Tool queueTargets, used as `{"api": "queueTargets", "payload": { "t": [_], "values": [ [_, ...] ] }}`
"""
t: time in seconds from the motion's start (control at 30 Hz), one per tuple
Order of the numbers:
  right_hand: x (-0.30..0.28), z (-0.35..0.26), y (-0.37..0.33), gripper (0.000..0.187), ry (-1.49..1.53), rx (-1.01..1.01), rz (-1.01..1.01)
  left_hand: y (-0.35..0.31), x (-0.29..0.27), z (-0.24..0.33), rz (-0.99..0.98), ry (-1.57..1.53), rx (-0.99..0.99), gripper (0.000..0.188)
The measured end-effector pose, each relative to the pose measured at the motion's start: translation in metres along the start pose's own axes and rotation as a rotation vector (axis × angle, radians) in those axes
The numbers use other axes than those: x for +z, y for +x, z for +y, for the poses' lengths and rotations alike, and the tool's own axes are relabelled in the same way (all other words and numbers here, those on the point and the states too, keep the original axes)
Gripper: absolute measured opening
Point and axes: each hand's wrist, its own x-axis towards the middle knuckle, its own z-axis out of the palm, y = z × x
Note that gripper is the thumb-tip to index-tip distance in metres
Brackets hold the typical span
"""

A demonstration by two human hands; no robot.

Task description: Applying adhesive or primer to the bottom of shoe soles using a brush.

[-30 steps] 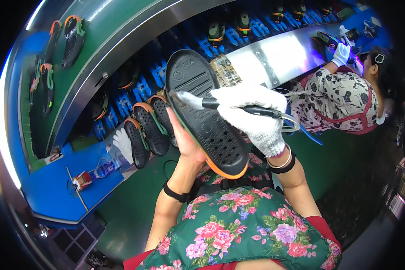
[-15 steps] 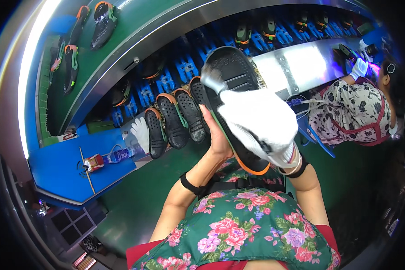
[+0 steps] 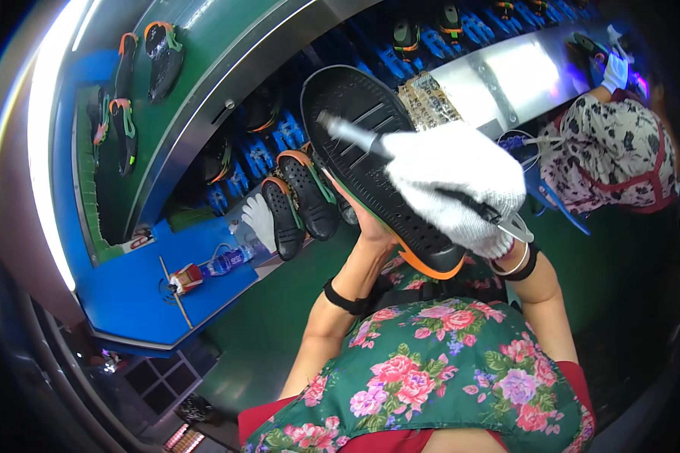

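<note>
A black clog-style shoe (image 3: 336, 94) is tilted up in front of me, its broad grooved face showing and an orange edge at the end nearest my body. My bare left hand (image 3: 372, 225) supports it from below and along its left side, with most of the fingers hidden behind it. In a white knitted glove, my right hand (image 3: 457, 181) grips a small brush (image 3: 359, 138) with a pale handle. The brush's brownish, slightly blurred tip lies over the shoe's grooved face; I cannot tell whether it touches.
Black perforated clogs (image 3: 310, 195) with orange rims stand just left, beside a white glove (image 3: 259, 221). A blue table (image 3: 121, 302) holds a bottle (image 3: 227, 261) and red packet (image 3: 187, 278). More shoes (image 3: 164, 62) lie on the green upper belt. A co-worker (image 3: 608, 158) sits right.
The view has shifted, so the surroundings sit differently. The shoe has turned, showing more of its grooved face. The brush has gone from the shoe's left edge to over that face.
</note>
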Motion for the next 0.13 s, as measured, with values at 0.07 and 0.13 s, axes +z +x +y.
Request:
{"api": "queueTargets", "payload": {
  "t": [0.07, 0.13],
  "values": [
    [0.008, 0.014, -0.013, 0.037, 0.04, 0.065, 0.007, -0.004, -0.004, 0.002, -0.026, 0.061, -0.006, 0.091],
    [0.016, 0.011, -0.01, 0.037, -0.033, -0.031, -0.05, -0.001, -0.013, 0.0, -0.155, 0.031, -0.066, 0.093]
  ]
}}
